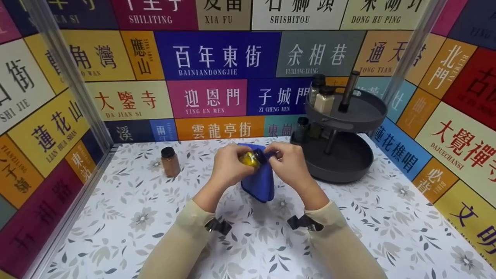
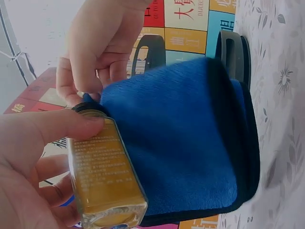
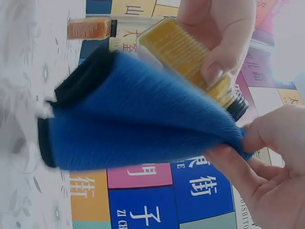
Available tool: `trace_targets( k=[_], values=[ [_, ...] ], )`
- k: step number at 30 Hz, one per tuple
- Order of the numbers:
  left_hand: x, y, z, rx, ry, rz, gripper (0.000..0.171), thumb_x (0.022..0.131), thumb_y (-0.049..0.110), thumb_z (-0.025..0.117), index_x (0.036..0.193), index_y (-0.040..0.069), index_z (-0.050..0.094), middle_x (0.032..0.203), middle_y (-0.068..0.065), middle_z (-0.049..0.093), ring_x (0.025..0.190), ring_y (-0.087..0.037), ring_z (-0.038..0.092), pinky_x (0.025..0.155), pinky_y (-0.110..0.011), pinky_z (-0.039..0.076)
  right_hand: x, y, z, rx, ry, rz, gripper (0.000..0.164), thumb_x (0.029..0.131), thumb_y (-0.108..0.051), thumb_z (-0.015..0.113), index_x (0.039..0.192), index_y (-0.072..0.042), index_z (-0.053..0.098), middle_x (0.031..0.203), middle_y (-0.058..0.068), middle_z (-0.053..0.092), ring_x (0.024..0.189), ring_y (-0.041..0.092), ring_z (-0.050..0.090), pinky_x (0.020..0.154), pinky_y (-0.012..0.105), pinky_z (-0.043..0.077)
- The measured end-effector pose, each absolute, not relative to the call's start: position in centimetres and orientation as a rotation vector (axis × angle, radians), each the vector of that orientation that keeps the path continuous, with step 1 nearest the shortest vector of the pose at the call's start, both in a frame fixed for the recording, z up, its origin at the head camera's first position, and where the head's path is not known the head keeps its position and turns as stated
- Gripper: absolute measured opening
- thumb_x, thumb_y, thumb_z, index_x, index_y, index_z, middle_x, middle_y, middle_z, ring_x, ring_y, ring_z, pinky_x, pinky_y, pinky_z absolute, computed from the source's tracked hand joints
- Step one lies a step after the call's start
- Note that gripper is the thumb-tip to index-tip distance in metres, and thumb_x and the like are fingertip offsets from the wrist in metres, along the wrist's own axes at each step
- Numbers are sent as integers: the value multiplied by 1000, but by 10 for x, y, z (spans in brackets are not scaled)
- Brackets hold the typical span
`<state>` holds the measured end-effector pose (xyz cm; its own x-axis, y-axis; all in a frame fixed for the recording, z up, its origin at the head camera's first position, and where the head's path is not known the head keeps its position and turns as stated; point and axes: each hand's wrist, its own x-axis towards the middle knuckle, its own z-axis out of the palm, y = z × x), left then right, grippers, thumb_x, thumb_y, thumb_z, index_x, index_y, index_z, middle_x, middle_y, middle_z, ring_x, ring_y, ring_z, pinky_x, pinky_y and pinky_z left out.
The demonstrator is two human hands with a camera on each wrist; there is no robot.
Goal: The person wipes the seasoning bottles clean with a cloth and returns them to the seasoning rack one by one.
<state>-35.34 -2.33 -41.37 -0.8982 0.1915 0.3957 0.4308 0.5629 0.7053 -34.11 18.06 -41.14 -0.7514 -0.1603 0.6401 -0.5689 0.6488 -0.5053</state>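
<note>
My left hand (image 1: 229,164) grips a glass spice jar (image 2: 107,171) of yellow powder with a black cap (image 3: 237,107), tilted above the table. In the left wrist view the thumb lies along the jar near its neck. My right hand (image 1: 288,161) pinches a blue cloth (image 3: 143,114) with dark edging between thumb and fingers. The cloth hangs down beside the jar, close to the cap; whether it touches the cap I cannot tell.
A jar of brown powder (image 1: 170,162) stands on the floral tabletop (image 1: 143,221) at the left. To the right is a dark two-tier round rack (image 1: 341,170). On its upper tier are a jar of pale powder (image 1: 324,101) and another jar; a dark-capped jar (image 1: 302,130) stands below.
</note>
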Motion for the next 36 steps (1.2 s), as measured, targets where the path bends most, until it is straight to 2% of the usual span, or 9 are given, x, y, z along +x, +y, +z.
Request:
trace_targets(
  k=[4,9,17,28,36],
  values=[
    [-354,-21,-415,-533,-2512,-1201,43,69,12,88,112,11,82,106,-6,80,96,-22,70,87,-40,61,-337,181,-408,604,-2295,879,20,86,3,66,87,-9,81,91,8,80,79,21,74,69,38,64],
    [-354,-16,-417,-514,-2528,-1101,39,70,12,91,108,11,82,101,-5,77,93,-24,69,87,-42,60,-330,181,-405,695,-2251,786,15,85,2,71,85,-9,81,85,7,79,72,18,73,64,31,62],
    [-353,-11,-418,-599,-2536,-1047,36,71,13,90,105,11,82,99,-5,75,90,-23,68,83,-43,59,-332,181,-406,671,-2162,845,18,90,5,73,102,-6,82,97,11,83,84,20,80,65,32,64],
    [-352,-18,-413,-556,-2570,-1201,46,71,11,88,117,12,82,107,-4,77,97,-20,68,86,-38,62,-345,187,-415,665,-2240,849,14,89,6,75,95,-5,82,96,12,83,87,24,80,69,37,66],
    [-353,-28,-410,-449,-2507,-1282,45,72,17,89,116,14,83,108,-3,78,96,-20,69,87,-37,62,-341,184,-412,711,-2292,843,13,88,4,75,95,-5,82,95,11,83,84,22,80,69,34,66]
  ],
)
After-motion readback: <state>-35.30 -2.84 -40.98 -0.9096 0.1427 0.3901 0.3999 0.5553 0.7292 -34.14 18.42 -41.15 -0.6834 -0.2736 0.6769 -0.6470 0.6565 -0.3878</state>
